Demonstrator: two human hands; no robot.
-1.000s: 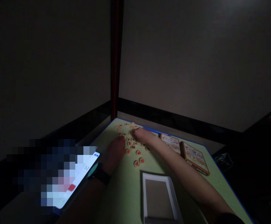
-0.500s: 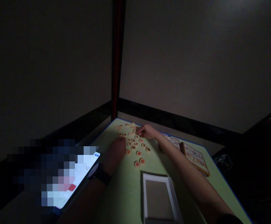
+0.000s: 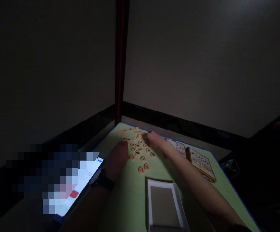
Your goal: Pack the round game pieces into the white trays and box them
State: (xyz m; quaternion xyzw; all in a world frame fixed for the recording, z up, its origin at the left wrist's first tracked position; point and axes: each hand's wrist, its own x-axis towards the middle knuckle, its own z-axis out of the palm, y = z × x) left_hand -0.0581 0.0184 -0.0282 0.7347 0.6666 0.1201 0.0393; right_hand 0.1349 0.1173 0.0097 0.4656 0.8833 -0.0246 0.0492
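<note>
Round wooden xiangqi pieces [image 3: 143, 158] with red or black characters lie scattered over the far part of a green table [image 3: 125, 199]. Several lie blank side up near the far corner. My left hand [image 3: 120, 154], with a dark watch on the wrist, rests at the left edge of the pieces, its fingers curled in. Reaching to the far right side of the pieces is my right hand [image 3: 154, 139], fingers drawn together and pointing left beside blank-sided pieces [image 3: 139, 135]. Whatever either hand may hold is hidden or too small to make out.
An open white box [image 3: 165, 206] with a grey-brown inside stands at the near edge. Two decorated flat cases [image 3: 201, 163] lie at the right, partly behind my right forearm. A lit phone [image 3: 82, 183] is at the left. Walls meet behind the table.
My right hand has drawn back slightly to the right, uncovering blank-sided pieces by its fingertips. My left hand has shifted slightly left. The near pieces and box have stayed put.
</note>
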